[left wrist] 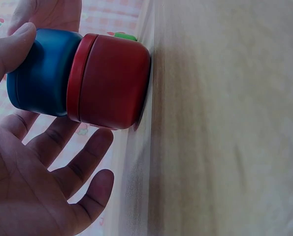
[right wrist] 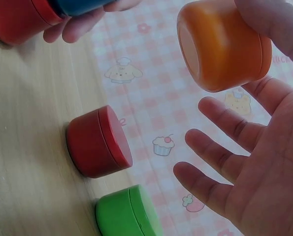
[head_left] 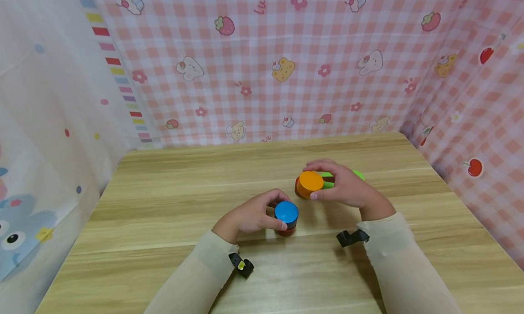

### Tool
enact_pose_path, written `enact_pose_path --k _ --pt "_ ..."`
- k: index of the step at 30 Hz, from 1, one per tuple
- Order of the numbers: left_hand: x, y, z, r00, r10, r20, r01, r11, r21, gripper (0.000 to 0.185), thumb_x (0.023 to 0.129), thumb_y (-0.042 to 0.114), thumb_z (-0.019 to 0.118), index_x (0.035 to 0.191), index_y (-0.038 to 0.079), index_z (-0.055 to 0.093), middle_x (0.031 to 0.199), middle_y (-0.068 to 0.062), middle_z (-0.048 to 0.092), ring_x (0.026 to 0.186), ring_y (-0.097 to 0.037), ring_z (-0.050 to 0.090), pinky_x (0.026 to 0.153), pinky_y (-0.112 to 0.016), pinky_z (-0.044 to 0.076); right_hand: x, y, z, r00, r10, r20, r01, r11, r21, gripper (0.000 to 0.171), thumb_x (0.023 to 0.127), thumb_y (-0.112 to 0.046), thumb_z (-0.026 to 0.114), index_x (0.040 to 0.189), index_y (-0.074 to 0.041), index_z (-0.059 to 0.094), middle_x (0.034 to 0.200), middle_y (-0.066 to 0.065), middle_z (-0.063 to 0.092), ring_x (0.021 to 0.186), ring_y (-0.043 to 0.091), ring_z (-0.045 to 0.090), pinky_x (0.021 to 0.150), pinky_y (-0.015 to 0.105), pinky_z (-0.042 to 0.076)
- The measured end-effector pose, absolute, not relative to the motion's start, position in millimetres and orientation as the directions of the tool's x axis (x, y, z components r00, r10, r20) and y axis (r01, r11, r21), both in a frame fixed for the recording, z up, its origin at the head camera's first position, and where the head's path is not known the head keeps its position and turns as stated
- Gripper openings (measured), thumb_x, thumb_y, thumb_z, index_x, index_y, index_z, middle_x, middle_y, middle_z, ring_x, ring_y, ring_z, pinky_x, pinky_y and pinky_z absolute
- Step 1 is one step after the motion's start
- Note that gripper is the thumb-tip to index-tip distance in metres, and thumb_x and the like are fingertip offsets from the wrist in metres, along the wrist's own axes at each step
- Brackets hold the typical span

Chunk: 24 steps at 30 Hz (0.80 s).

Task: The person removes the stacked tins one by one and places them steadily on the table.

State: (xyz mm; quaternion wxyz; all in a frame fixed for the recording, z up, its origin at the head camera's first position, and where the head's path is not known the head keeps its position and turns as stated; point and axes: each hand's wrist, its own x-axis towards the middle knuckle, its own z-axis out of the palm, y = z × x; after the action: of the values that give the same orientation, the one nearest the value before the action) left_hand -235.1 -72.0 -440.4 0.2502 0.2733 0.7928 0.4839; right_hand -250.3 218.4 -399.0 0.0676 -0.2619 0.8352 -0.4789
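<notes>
Curtained booth point(head_left: 45, 100): cartoon cloth point(head_left: 262, 68), table point(head_left: 163, 205)

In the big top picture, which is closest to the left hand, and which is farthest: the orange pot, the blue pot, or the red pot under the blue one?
From the left hand, in the head view:
1. Blue pot: pinched in that hand.
2. Red pot: right below the blue one.
3. Orange pot: farther back and right, held by the right hand.

head: red tin point(head_left: 296, 187) mostly hidden behind orange tin point(head_left: 310, 182) | right wrist: green tin point(right wrist: 120, 215) cut off below
</notes>
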Motion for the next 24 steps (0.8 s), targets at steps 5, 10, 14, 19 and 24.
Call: enact_pose_path --k 5,10,14,19,24 --pt "-235 -72 -441 -0.727 0.674 -0.133 0.19 0.382 0.904 0.046 0.09 0.022 0.085 0.13 0.021 0.061 0.129 0.001 0.064 0.124 -0.024 0.056 0.109 -0.05 0.046 -253 223 -401 -0.861 -0.49 0.14 -0.367 0.406 -0.837 0.055 0.088 -0.014 0.085 0.139 -0.009 0.064 0.154 0.015 0.052 0.14 0.038 0.047 0.112 0.07 0.039" --pt "-235 -72 -441 -0.726 0.675 -0.134 0.181 0.376 0.909 0.046 0.09 0.021 0.084 0.13 0.021 0.061 0.129 0.001 0.064 0.124 -0.024 0.056 0.109 -0.049 0.047 -256 227 -403 -0.866 -0.48 0.14 -0.359 0.402 -0.842 0.057 0.088 -0.013 0.085 0.14 -0.007 0.063 0.153 0.014 0.053 0.139 0.036 0.047 0.112 0.068 0.041" --pt "-235 -72 -441 -0.726 0.674 -0.134 0.179 0.374 0.91 0.046 0.09 0.021 0.084 0.13 0.021 0.061 0.13 0.001 0.064 0.125 -0.025 0.056 0.109 -0.049 0.047 -256 231 -402 -0.875 -0.465 0.133 -0.343 0.403 -0.848 0.058 0.089 -0.014 0.084 0.141 -0.006 0.062 0.152 0.014 0.054 0.14 0.037 0.046 0.113 0.069 0.039" --pt "-234 -71 -440 -0.729 0.67 -0.141 0.173 0.379 0.909 0.047 0.09 0.021 0.084 0.13 0.022 0.061 0.131 0.001 0.064 0.125 -0.025 0.055 0.108 -0.049 0.048 -257 235 -401 -0.885 -0.447 0.128 -0.33 0.409 -0.851 0.056 0.089 -0.013 0.084 0.14 -0.006 0.062 0.151 0.015 0.054 0.14 0.037 0.045 0.115 0.07 0.037" --pt "-234 -71 -440 -0.73 0.669 -0.142 0.172 0.38 0.909 0.047 0.09 0.021 0.084 0.13 0.022 0.061 0.131 0.001 0.063 0.126 -0.025 0.055 0.107 -0.05 0.048 -258 238 -401 -0.886 -0.441 0.144 -0.335 0.393 -0.856 0.056 0.088 -0.008 0.084 0.139 -0.004 0.062 0.15 0.016 0.054 0.139 0.038 0.046 0.114 0.069 0.038"
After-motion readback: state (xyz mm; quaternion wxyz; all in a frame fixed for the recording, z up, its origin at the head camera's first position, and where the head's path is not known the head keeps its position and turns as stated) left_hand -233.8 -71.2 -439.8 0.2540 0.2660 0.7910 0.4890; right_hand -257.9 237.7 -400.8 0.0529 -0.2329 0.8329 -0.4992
